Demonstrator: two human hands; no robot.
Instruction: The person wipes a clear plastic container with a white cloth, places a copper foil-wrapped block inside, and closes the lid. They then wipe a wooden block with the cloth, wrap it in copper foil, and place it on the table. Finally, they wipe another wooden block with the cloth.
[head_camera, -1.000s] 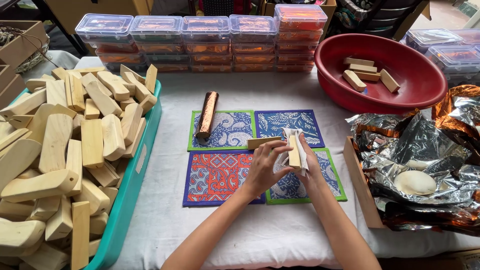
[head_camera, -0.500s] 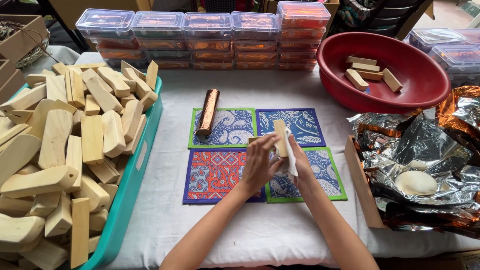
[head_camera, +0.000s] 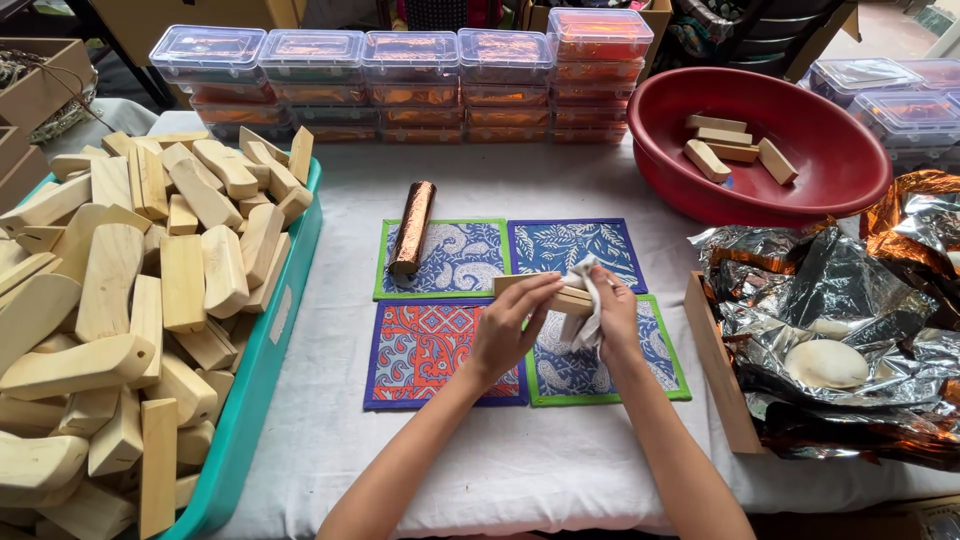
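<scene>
At the centre of the frame both hands meet over four patterned mats (head_camera: 455, 350) laid in a square on the white-covered counter (head_camera: 500, 470). The left hand (head_camera: 508, 330) grips a pale wood block (head_camera: 560, 295), which lies roughly level, its left end jutting past the fingers. The right hand (head_camera: 615, 315) clasps a white cloth (head_camera: 585, 290) and presses it against the block's right end. Block and cloth hang above the seam between the upper blue mat and the lower right green-edged mat.

A copper foil roll (head_camera: 412, 228) rests on the upper left mat, slanting up off its top edge. At the left of the frame a teal tray (head_camera: 270, 360) is heaped with wood pieces (head_camera: 130, 300) of the same pale colour. Along the top, clear lidded boxes (head_camera: 400, 85) stand stacked in a row. At the upper right a red basin (head_camera: 860, 175) holds a few wood blocks (head_camera: 735, 150). Crumpled silver and copper foil (head_camera: 840, 290) fills the right edge, with a pale round lump (head_camera: 825, 363) lying in it beside a brown wooden edge (head_camera: 715, 360).
</scene>
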